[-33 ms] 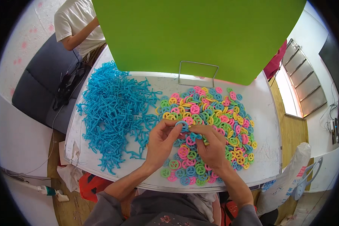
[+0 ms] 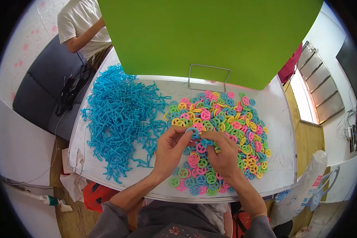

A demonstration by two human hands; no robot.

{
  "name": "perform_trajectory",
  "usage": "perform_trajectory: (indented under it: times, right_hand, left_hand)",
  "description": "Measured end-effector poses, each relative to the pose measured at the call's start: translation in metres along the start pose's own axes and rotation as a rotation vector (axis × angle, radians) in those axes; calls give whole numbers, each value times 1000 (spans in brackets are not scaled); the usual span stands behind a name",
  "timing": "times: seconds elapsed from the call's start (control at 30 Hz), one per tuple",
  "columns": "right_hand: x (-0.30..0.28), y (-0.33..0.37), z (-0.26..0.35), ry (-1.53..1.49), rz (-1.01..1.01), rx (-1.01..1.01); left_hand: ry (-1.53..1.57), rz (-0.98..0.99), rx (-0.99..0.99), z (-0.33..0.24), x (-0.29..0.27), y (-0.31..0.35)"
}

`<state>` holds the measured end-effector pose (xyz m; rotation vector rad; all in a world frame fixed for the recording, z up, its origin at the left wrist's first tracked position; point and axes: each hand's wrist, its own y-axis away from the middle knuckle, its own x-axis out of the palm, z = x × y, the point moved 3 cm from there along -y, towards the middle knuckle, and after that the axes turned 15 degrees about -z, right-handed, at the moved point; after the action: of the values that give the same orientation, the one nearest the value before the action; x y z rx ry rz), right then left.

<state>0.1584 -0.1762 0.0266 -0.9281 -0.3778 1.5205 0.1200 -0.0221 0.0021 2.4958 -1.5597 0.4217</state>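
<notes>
My left hand (image 2: 171, 148) pinches a blue plastic toy wheel (image 2: 192, 132) between thumb and fingers. Close beside it, my right hand (image 2: 223, 152) is closed with its fingertips meeting the left hand's; more small blue pieces (image 2: 205, 143) show under its fingers, partly hidden. Whether those pieces are joined to the wheel I cannot tell. Both hands are held over a spread heap of pink, yellow, green and blue spoked wheels (image 2: 236, 125). Left of the hands lies a large tangled pile of blue plastic link-like frames (image 2: 115, 119).
The white table (image 2: 279, 158) carries both piles. A bent metal wire stand (image 2: 209, 65) is at the back, before a tall green panel (image 2: 210, 35). Across at the far left sits another person (image 2: 85, 27) in a white shirt. A plastic bag (image 2: 301, 188) stands beyond the table's right corner.
</notes>
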Motion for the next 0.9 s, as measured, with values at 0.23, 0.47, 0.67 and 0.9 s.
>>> perform_trajectory:
  times: [0.23, 0.47, 0.67, 0.9]
  right_hand:
    - [2, 1, 1, 19, -73, 71]
    - [8, 13, -10, -4, -146, 102]
    - [11, 12, -8, 29, -157, 120]
    - [14, -2, 1, 123, -121, -22]
  left_hand:
    - [94, -42, -75, -1, 3, 4]
    - [44, -57, -85, 3, 3, 3]
    - [93, -62, -111, 3, 5, 4]
    - [44, -42, -18, 4, 2, 5]
